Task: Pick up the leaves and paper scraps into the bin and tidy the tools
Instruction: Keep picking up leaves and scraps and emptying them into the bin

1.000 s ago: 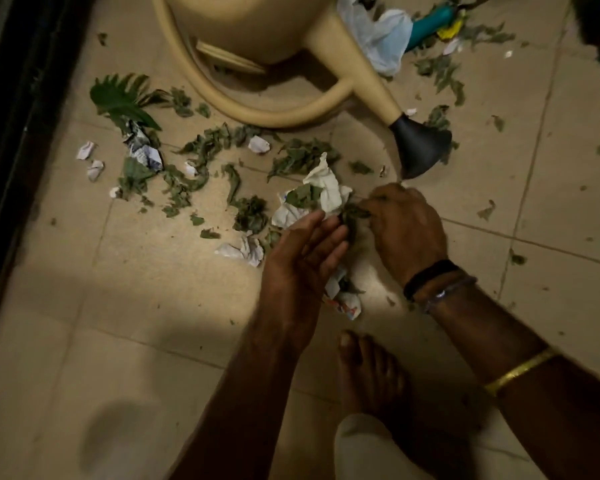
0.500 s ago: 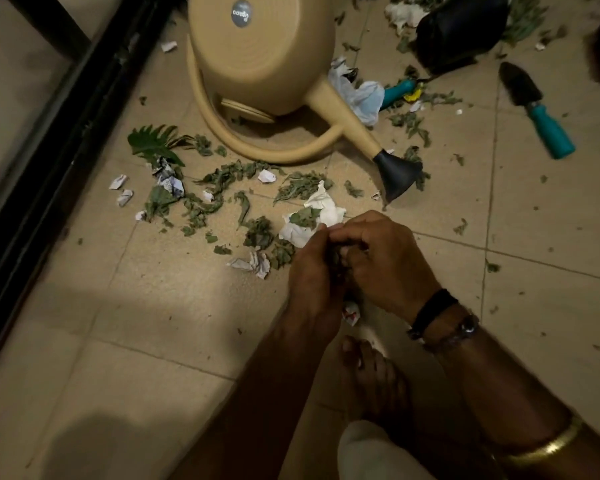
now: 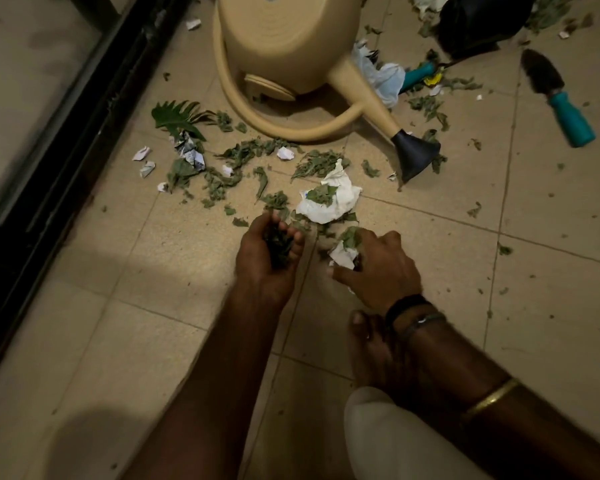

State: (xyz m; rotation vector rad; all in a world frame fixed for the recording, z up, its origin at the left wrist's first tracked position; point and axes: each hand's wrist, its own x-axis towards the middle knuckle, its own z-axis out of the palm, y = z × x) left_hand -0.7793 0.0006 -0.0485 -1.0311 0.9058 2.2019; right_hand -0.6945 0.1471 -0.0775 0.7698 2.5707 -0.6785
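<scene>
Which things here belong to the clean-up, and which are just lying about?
Job: scattered green leaves, crumpled white paper scraps, teal-handled trowel, beige plastic watering can, left hand holding leaves, right hand pinching paper.
Lying about: black door track, beige tiled floor.

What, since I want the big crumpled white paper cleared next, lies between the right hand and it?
Nothing solid: only a few loose green leaves on the tiled floor separate the right hand from the big crumpled white paper. But its grip holds a small white paper scrap and a leaf.
</scene>
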